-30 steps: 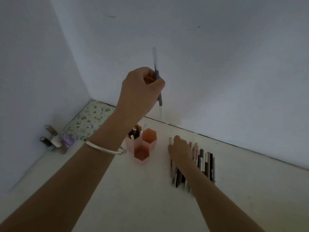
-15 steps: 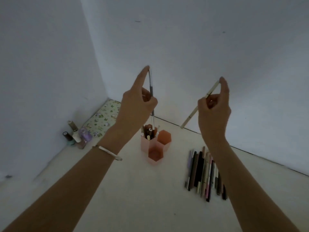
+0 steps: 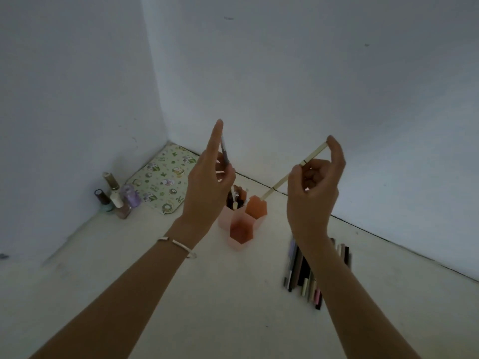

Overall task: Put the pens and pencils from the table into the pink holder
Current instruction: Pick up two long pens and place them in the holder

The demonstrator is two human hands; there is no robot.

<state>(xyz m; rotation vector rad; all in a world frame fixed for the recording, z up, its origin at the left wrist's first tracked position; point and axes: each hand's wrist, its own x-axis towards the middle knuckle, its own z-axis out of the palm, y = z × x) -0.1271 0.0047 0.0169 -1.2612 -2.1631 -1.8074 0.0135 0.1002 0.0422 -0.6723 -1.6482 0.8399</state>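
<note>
The pink holder (image 3: pixel 241 233), three hexagonal cups joined together, stands on the white table. Its back left cup holds several pens. My left hand (image 3: pixel 207 185) is raised above that cup and grips a grey pen (image 3: pixel 225 154) almost upright. My right hand (image 3: pixel 315 193) holds a cream pencil (image 3: pixel 281 181) slanted down to the left, its lower tip just over the back right cup. A row of several pens and pencils (image 3: pixel 302 273) lies on the table under my right forearm, partly hidden by it.
Several nail polish bottles (image 3: pixel 116 199) cluster in the left corner against the wall. A patterned cloth mat (image 3: pixel 163 181) lies behind the holder. White walls close the table at the back and left.
My right hand lifted a cream pencil from the row and brought its tip over the holder. My left hand lowered the grey pen toward the back left cup.
</note>
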